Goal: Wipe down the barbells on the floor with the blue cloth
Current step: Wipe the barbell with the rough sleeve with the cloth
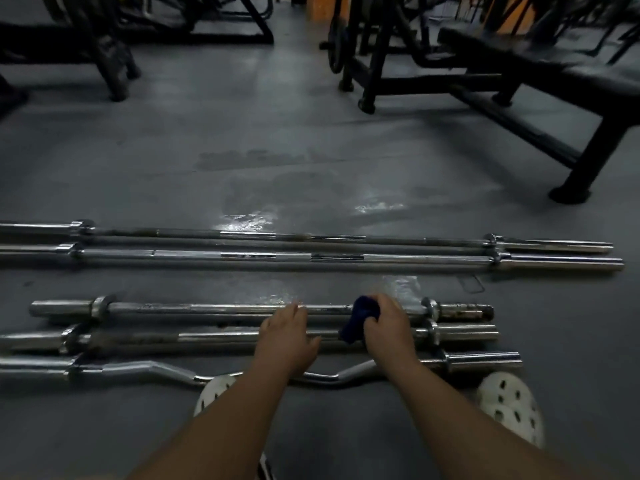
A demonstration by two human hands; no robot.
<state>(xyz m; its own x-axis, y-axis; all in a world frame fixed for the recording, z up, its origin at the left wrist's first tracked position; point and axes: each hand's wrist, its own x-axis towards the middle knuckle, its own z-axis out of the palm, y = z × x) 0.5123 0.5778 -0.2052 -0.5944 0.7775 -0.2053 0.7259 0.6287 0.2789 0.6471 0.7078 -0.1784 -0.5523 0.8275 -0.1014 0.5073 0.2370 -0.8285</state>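
My right hand (388,327) grips the crumpled dark blue cloth (358,320) against the 2 short straight chrome barbells (207,310), near their right collars. My left hand (287,336) rests beside it on the same bars, fingers straight

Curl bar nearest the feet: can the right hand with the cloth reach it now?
Probably yes. The curl bar lies uncovered just nearer than the right hand, which grips the blue cloth; only the forearms cross above it.
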